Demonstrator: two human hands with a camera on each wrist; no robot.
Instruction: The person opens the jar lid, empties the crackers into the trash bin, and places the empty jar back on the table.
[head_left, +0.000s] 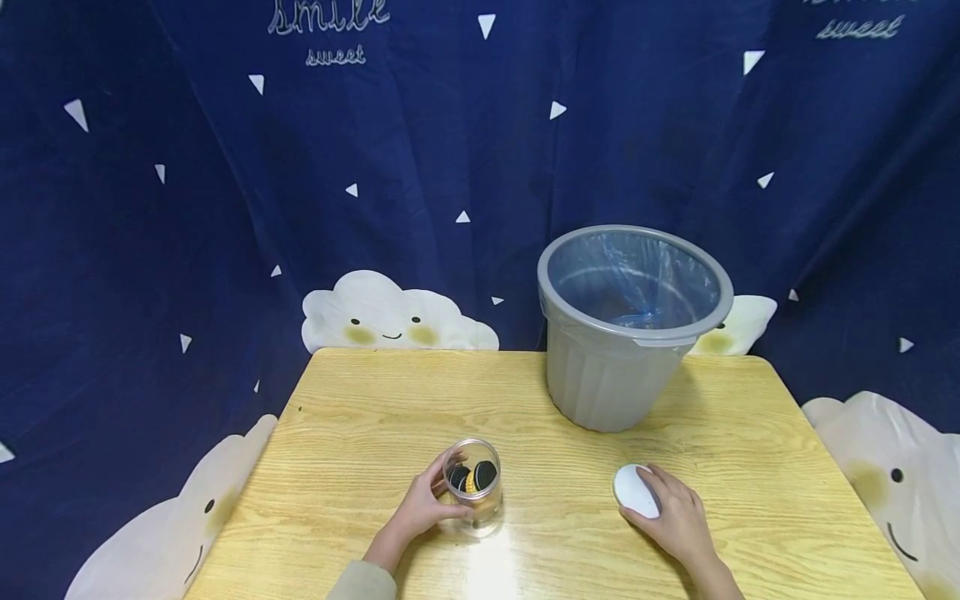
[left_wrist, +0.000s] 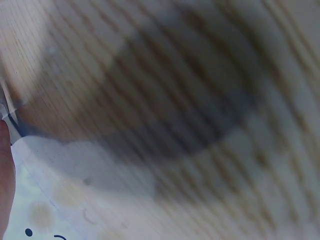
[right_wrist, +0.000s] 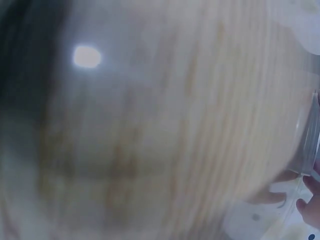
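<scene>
Your left hand curls round the clear, open-topped jar, thumb and fingers spread about its wall, at the near middle of the wooden table; black sandwich cookies sit inside; your right hand grips the white round lid by its edge, well apart from the jar; the jar looks light, stiff and slippery, so take its side wall; the cookies look brittle; the lid suits a rim pinch.

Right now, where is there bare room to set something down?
Bare table: far left, between the bin, jar and left edge; also between jar and white disc. Crowded: at the bin, left hand and right hand.
</scene>
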